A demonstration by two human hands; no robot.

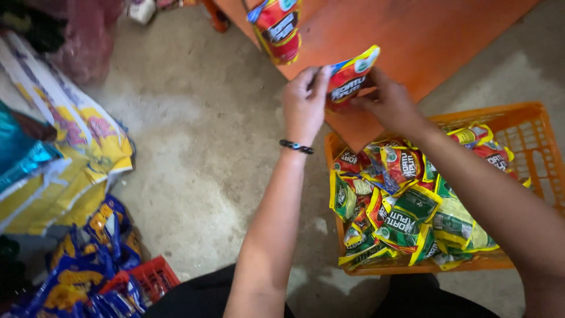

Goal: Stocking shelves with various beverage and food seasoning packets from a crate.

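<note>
Holding a red and yellow sachet [351, 76] up over the orange worktop [424, 35], left hand [304, 101] and right hand [389, 101] fingers clamped on opposite edges; stretched flat between them, above the orange crate [529, 126] of sachets.

The floor [194, 147] is bare grey concrete, rough and blotched with paler worn patches, dimly lit. An orange painted wooden surface [429, 41] slants in from the top, its corner pointing down toward the middle of the view. Along the left edge lie big yellow-and-white printed sacks [76, 147], folded over one another, with a shiny teal bag [23, 153] on top. A pink mesh bag [82, 35] sits in the dark top-left corner. At bottom left, blue-and-yellow snack packets [88, 265] spill around a small red plastic crate [154, 277].
</note>
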